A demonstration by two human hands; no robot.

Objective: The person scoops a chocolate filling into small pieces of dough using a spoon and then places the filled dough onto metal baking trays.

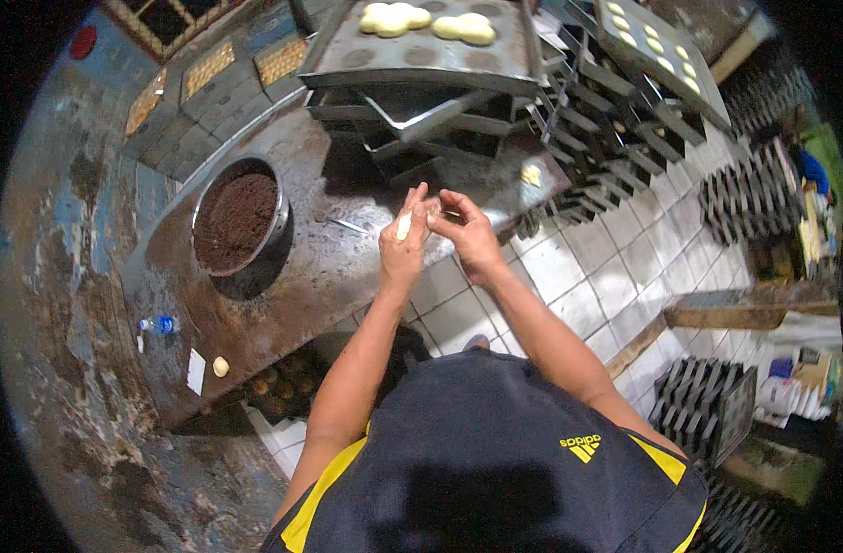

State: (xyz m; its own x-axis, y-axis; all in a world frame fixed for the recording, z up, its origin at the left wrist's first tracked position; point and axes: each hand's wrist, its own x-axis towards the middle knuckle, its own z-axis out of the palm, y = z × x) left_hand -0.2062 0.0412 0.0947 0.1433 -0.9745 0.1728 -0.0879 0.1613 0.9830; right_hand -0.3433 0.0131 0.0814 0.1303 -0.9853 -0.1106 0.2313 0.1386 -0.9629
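Observation:
In front of my chest, over the table's near edge, my left hand [402, 253] holds a small pale piece of dough [404, 226] against its palm and fingers. My right hand [474, 241] is curled close beside it, thumb and fingertips bent toward the left hand; whatever lies between them is hidden. To the left on the table stands a round metal bowl [280, 224] of dark brown crumbly filling [238, 218]. A thin metal utensil [346, 224] lies between the bowl and my left hand.
Stacked metal trays [421, 81] stand at the table's far side, pale dough pieces [395, 18] on the top one. More tray stacks [624, 120] rise at right. A bottle [159, 324], white paper [195, 371] and dough ball [221, 367] lie at left. Tiled floor [569, 276] shows at right.

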